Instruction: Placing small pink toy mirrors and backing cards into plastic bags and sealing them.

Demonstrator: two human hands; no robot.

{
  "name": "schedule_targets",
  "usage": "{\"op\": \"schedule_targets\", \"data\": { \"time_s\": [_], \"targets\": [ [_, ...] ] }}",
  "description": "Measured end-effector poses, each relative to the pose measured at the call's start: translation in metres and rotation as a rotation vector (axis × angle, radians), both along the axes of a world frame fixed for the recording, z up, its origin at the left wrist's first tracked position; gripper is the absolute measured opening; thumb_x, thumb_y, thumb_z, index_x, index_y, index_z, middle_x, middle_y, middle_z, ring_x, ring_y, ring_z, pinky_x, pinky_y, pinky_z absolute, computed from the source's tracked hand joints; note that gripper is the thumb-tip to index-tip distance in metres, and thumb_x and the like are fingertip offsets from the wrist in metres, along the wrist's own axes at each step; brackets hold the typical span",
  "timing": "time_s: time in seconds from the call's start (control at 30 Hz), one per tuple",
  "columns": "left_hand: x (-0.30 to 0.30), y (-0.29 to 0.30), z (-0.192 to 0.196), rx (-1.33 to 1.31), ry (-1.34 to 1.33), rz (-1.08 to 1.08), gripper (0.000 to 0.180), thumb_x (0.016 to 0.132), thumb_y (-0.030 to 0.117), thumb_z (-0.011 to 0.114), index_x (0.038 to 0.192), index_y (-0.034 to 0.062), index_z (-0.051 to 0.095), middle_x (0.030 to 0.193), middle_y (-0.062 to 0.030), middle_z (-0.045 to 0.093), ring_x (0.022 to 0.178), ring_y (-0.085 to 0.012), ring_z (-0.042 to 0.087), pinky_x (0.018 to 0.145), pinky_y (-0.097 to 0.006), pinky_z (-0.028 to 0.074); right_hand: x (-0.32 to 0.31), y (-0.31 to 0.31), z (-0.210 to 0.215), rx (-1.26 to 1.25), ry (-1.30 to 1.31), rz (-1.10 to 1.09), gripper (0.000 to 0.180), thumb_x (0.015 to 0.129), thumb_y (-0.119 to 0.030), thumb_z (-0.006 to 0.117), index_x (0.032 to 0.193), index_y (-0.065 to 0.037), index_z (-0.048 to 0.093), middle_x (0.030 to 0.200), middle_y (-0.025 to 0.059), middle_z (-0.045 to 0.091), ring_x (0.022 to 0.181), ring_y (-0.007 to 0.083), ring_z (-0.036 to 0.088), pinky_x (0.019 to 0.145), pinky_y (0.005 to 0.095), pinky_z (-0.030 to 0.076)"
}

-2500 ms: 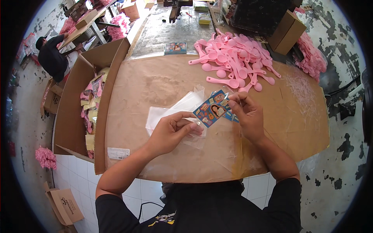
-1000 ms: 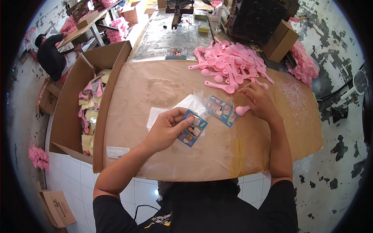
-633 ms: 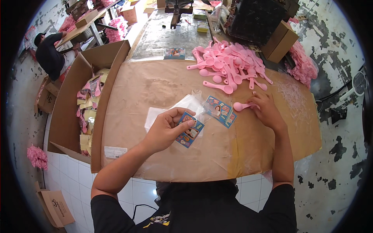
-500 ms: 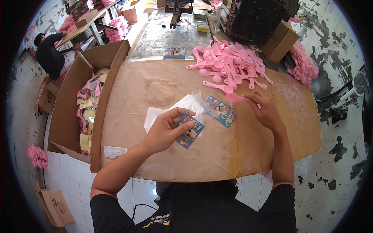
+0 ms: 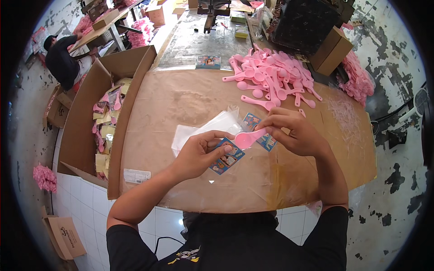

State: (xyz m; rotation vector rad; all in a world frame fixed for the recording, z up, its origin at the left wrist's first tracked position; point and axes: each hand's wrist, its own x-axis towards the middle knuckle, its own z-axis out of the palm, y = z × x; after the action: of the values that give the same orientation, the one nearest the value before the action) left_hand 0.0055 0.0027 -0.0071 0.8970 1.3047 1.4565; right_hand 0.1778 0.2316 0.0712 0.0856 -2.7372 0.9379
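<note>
Between the thumb and fingers of my left hand (image 5: 199, 154) is a blue printed card (image 5: 227, 158); whether a clear bag surrounds it I cannot tell. My right hand (image 5: 296, 132) pinches a pink scoop (image 5: 246, 139) by its handle, the bowl pointing left and close to the card's upper corner. Clear plastic bags (image 5: 212, 126) lie flat on the table beyond my left hand. More blue cards (image 5: 252, 120) rest partly hidden behind the scoop and my right fingers. A heap of pink scoops (image 5: 271, 72) spreads at the far right of the cardboard-covered surface.
An open carton (image 5: 115, 169) with packed scoops and cards stands along the table's left side. A metal machine (image 5: 210, 16) and a dark box (image 5: 300, 27) are at the back. Another person (image 5: 63, 61) sits at the far left. A small carton (image 5: 331, 50) stands at right.
My right hand has brought the pink scoop left and nearer, from beside the heap to the card. My left hand still holds the card and has shifted slightly.
</note>
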Motion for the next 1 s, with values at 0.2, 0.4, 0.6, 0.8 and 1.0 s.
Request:
{"op": "schedule_targets", "data": {
  "time_s": [0.2, 0.4, 0.6, 0.8, 1.0],
  "targets": [
    [0.001, -0.003, -0.002, -0.011, -0.002, -0.013, 0.034, 0.105, 0.017, 0.065, 0.133, -0.0016, 0.062, 0.107, -0.0074, 0.075, 0.094, -0.008, 0.07, 0.078, -0.025, 0.059, -0.019, -0.013, 0.003, 0.0, -0.102, 0.081, 0.028, 0.097, -0.008, 0.064, 0.124, -0.008, 0.071, 0.11, 0.0129, 0.066, 0.1, 0.0268, 0.066, 0.085, 0.0382, 0.051],
    [-0.004, -0.006, -0.009, 0.082, -0.011, -0.125, 0.039, 0.106, 0.02, 0.064, 0.138, -0.0011, 0.058, 0.105, -0.0059, 0.074, 0.098, -0.0082, 0.068, 0.085, -0.026, 0.057, -0.04, -0.046, -0.035, -0.652, -0.175, 0.487, 0.08, 0.109, -0.058, 0.034, 0.166, -0.005, 0.016, 0.165, 0.0184, 0.035, 0.154, 0.0326, 0.03, 0.126, 0.0463, 0.021],
    [-0.007, -0.004, 0.003, 0.08, -0.139, -0.218, 0.037, 0.107, 0.019, 0.062, 0.139, -0.0001, 0.058, 0.11, -0.0072, 0.074, 0.101, -0.009, 0.068, 0.086, -0.026, 0.055, -0.045, -0.015, -0.028, -1.016, -0.087, 0.568, 0.066, 0.102, -0.025, 0.052, 0.161, -0.005, 0.031, 0.158, 0.0164, 0.046, 0.149, 0.0285, 0.039, 0.123, 0.0462, 0.027],
    [-0.007, -0.005, -0.004, 0.072, -0.086, -0.307, 0.036, 0.107, 0.018, 0.061, 0.139, 0.0002, 0.058, 0.109, -0.0075, 0.074, 0.1, -0.0083, 0.068, 0.085, -0.025, 0.054, -0.041, -0.009, -0.021, -0.529, -0.075, 0.579, 0.049, 0.088, 0.008, 0.053, 0.136, 0.0, 0.061, 0.14, 0.0143, 0.06, 0.136, 0.0276, 0.054, 0.114, 0.042, 0.041],
    [-0.011, -0.005, 0.001, 0.031, -0.047, -0.348, 0.038, 0.108, 0.019, 0.06, 0.141, 0.0013, 0.056, 0.111, -0.007, 0.074, 0.1, -0.0084, 0.067, 0.087, -0.026, 0.054, -0.036, -0.02, -0.015, -0.417, 0.07, 0.466, 0.042, 0.088, 0.012, 0.057, 0.128, 0.001, 0.065, 0.127, 0.014, 0.066, 0.124, 0.0278, 0.062, 0.107, 0.0402, 0.048]
  ]
}}
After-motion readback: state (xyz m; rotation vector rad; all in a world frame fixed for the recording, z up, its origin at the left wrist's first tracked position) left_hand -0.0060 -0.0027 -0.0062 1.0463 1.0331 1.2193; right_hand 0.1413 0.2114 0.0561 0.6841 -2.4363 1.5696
